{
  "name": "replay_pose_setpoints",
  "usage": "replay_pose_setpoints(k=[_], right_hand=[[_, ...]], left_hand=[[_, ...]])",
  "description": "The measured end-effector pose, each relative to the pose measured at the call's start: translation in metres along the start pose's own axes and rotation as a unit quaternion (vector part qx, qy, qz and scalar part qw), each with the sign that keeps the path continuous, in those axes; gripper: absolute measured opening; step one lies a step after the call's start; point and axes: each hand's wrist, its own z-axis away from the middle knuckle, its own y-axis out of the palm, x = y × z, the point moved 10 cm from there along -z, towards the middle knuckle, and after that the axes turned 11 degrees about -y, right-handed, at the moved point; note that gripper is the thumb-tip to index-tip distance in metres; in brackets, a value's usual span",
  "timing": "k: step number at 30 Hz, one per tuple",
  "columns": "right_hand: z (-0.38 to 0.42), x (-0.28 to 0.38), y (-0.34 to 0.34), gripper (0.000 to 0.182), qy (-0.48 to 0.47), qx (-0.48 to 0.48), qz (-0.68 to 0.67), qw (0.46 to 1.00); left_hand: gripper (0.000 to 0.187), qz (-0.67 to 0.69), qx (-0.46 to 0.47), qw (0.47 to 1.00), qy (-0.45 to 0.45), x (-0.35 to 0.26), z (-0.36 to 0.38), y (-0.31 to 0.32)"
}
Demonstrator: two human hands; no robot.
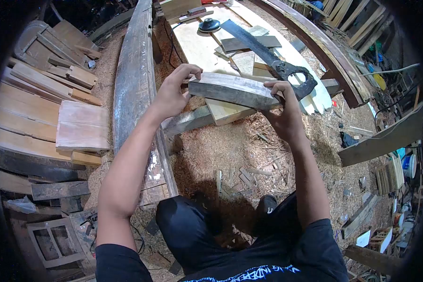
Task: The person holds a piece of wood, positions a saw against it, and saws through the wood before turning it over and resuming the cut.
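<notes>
A short grey wooden block [232, 89] is held up level between my two hands. My left hand [175, 89] grips its left end, fingers over the top and thumb below. At the other end my right hand [284, 110] is closed round the block, with the fingertips on its upper edge. Just behind my right hand, a handsaw [263, 49] with a black handle lies on the pale work board [188, 44]. Several thin wood offcuts [244, 44] lie under and around the saw blade.
A long weathered beam [135, 70] runs along my left side. Stacked planks [28, 113] lie farther left. A round black sanding pad [209, 25] rests on the board. On the right stands a long curved timber [315, 44]. Shavings and scraps cover the floor [230, 145].
</notes>
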Motion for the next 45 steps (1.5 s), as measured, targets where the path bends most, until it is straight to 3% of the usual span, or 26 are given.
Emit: replay_pose_setpoints(k=[3, 4, 6, 10, 12, 18, 22, 38, 41, 43, 45], right_hand=[[0.002, -0.001, -0.004, 0.058, 0.009, -0.087, -0.090, 0.992], [0.002, -0.002, -0.007, 0.058, 0.010, -0.088, -0.089, 0.992], [0.001, -0.002, 0.000, 0.057, 0.003, 0.001, 0.005, 1.000], [0.004, -0.003, -0.007, 0.056, 0.015, -0.092, -0.099, 0.991], [-0.001, 0.002, -0.002, 0.055, 0.003, -0.006, -0.014, 1.000], [0.002, -0.006, 0.003, 0.054, 0.044, 0.016, -0.018, 0.999], [0.001, -0.003, 0.001, 0.053, 0.026, -0.019, -0.034, 0.999], [0.003, -0.003, -0.003, 0.055, 0.036, -0.047, -0.014, 0.998], [0.005, -0.008, -0.002, 0.053, 0.025, -0.045, 0.011, 0.999], [0.005, -0.008, -0.001, 0.050, 0.009, -0.051, 0.011, 0.999], [0.009, -0.018, -0.003, 0.046, 0.049, -0.085, -0.047, 0.994]], left_hand=[[0.056, 0.001, 0.006, 1.000, -0.024, 0.002, 0.000, 0.001], [0.056, 0.005, 0.010, 0.999, -0.042, 0.006, -0.001, 0.002], [0.056, -0.006, -0.001, 1.000, -0.023, 0.003, 0.000, 0.001], [0.056, -0.016, -0.008, 1.000, -0.001, 0.000, -0.001, 0.000], [0.056, -0.013, -0.004, 1.000, -0.018, 0.002, 0.000, 0.000], [0.055, -0.014, -0.002, 1.000, -0.023, 0.004, -0.001, 0.001], [0.049, 0.026, 0.019, 0.998, -0.059, 0.009, -0.001, 0.003], [0.036, 0.068, -0.022, 0.996, -0.043, 0.004, -0.003, -0.008], [0.041, 0.076, -0.021, 0.996, -0.030, 0.003, -0.002, -0.009], [0.053, 0.119, 0.005, 0.989, -0.083, 0.011, -0.001, -0.005], [0.057, 0.100, 0.004, 0.992, -0.077, 0.008, -0.001, -0.006]])
